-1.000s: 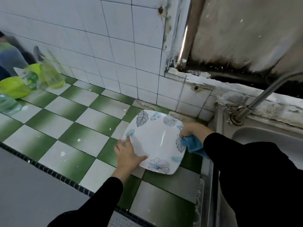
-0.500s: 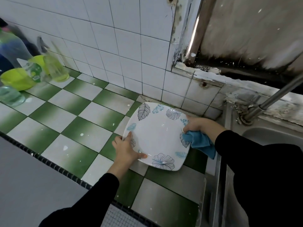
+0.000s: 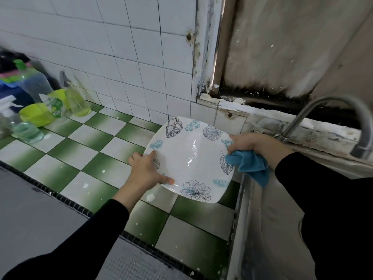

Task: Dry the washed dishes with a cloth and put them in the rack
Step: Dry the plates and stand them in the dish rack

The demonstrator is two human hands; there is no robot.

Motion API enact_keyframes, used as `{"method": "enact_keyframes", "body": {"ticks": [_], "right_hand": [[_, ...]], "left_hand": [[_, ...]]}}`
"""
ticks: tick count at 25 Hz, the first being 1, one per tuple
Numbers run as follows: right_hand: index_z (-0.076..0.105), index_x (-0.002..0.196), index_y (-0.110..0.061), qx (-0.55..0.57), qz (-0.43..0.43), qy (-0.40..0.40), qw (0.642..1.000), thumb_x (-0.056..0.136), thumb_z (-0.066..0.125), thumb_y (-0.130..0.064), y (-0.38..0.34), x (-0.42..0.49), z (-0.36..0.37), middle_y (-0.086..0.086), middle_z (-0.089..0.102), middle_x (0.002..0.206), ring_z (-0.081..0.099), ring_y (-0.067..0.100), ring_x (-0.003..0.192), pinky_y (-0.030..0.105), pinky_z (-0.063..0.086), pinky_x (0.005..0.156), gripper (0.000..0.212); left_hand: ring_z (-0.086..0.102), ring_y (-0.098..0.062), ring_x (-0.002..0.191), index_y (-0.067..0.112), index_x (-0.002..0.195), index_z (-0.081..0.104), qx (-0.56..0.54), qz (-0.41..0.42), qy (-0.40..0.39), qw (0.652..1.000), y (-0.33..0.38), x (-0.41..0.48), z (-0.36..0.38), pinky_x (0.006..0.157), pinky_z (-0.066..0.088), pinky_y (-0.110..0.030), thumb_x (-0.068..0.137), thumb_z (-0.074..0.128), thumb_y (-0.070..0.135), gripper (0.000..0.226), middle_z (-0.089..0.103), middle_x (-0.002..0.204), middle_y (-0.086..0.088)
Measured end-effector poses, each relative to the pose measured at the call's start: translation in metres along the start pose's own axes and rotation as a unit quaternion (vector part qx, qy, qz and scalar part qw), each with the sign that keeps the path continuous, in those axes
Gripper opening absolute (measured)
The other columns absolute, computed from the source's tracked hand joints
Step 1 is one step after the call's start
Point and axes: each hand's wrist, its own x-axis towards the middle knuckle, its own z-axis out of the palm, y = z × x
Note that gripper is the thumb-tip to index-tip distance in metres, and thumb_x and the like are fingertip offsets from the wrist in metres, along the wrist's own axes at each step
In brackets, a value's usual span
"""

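A white square plate (image 3: 191, 156) with leaf and flower prints is held tilted above the green-and-white tiled counter (image 3: 96, 138). My left hand (image 3: 146, 171) grips its left edge, thumb on the face and fingers behind. My right hand (image 3: 249, 145) holds the plate's right edge together with a bunched blue cloth (image 3: 249, 165), which hangs down past the rim. No rack is in view.
A curved metal tap (image 3: 331, 112) rises over the sink (image 3: 268, 229) at the right. Several bottles and a lime green bowl (image 3: 35, 115) crowd the counter's far left. White wall tiles stand behind; a dark edge strip (image 3: 60, 197) bounds the counter front.
The plate has stayed in both hands, tipped a little more upright. The view has shifted so the tap's spout now shows. The cloth hangs lower off the right rim.
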Motion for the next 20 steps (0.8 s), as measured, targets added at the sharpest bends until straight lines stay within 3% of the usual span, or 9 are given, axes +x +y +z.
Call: {"method": "enact_keyframes", "body": {"ticks": [2, 4, 6, 7, 10, 16, 20], "right_hand": [[0.035, 0.147, -0.008, 0.015, -0.004, 0.0, 1.0, 0.091, 0.062, -0.013, 0.009, -0.015, -0.006, 0.013, 0.055, 0.12, 0.06, 0.021, 0.085, 0.033, 0.054, 0.082, 0.063], [0.035, 0.147, -0.009, 0.015, -0.012, -0.01, 1.0, 0.089, 0.063, -0.011, 0.02, -0.03, -0.013, 0.011, 0.054, 0.118, 0.061, 0.021, 0.087, 0.027, 0.054, 0.07, 0.064], [0.044, 0.138, -0.009, 0.007, -0.014, -0.006, 1.0, 0.088, 0.063, -0.013, 0.034, -0.048, -0.02, 0.009, 0.056, 0.116, 0.059, 0.017, 0.081, 0.024, 0.051, 0.062, 0.054], [0.048, 0.134, -0.009, 0.005, -0.012, 0.003, 1.0, 0.087, 0.064, -0.014, 0.042, -0.056, -0.023, 0.009, 0.058, 0.119, 0.061, 0.018, 0.084, 0.025, 0.053, 0.066, 0.05], [0.049, 0.135, -0.006, 0.011, 0.008, 0.014, 1.0, 0.087, 0.065, -0.014, 0.069, -0.077, -0.028, 0.011, 0.059, 0.124, 0.064, 0.023, 0.096, 0.029, 0.054, 0.074, 0.051], [0.064, 0.107, -0.006, 0.023, 0.02, 0.041, 0.999, 0.076, 0.065, -0.021, 0.137, -0.116, -0.031, 0.01, 0.069, 0.105, 0.064, 0.02, 0.079, 0.03, 0.053, 0.069, 0.034], [0.065, 0.112, -0.007, 0.053, 0.017, 0.033, 0.998, 0.07, 0.064, -0.023, 0.185, -0.136, -0.032, 0.013, 0.068, 0.115, 0.066, 0.021, 0.084, 0.036, 0.056, 0.081, 0.045]], "left_hand": [[0.024, -0.028, 0.115, 0.018, 0.136, 0.047, 0.015, 0.007, 0.006, 1.0, 0.014, -0.013, -0.008, 0.089, 0.032, -0.033, 0.05, 0.092, 0.047, 0.101, 0.026, 0.106, -0.005], [0.025, -0.028, 0.113, 0.016, 0.119, 0.054, 0.026, 0.007, 0.003, 1.0, 0.029, -0.03, -0.012, 0.089, 0.033, -0.035, 0.048, 0.092, 0.048, 0.086, 0.029, 0.105, -0.007], [0.026, -0.03, 0.114, 0.015, 0.108, 0.054, 0.034, 0.015, 0.0, 0.999, 0.044, -0.047, -0.012, 0.091, 0.035, -0.037, 0.047, 0.092, 0.048, 0.079, 0.032, 0.105, -0.007], [0.026, -0.03, 0.115, 0.016, 0.107, 0.053, 0.038, 0.018, 0.002, 0.999, 0.051, -0.055, -0.011, 0.093, 0.035, -0.038, 0.047, 0.092, 0.048, 0.078, 0.031, 0.104, -0.007], [0.025, -0.03, 0.116, 0.015, 0.105, 0.053, 0.05, 0.026, 0.013, 0.998, 0.075, -0.077, -0.002, 0.095, 0.033, -0.037, 0.046, 0.092, 0.049, 0.079, 0.031, 0.107, -0.008], [0.028, -0.029, 0.112, 0.011, 0.108, 0.053, 0.081, 0.057, 0.03, 0.995, 0.122, -0.123, 0.041, 0.089, 0.027, -0.036, 0.046, 0.092, 0.05, 0.083, 0.039, 0.107, -0.012], [0.027, -0.03, 0.113, 0.009, 0.118, 0.05, 0.057, 0.063, 0.049, 0.995, 0.141, -0.148, 0.086, 0.092, 0.028, -0.035, 0.047, 0.092, 0.048, 0.091, 0.036, 0.116, -0.017]]}}
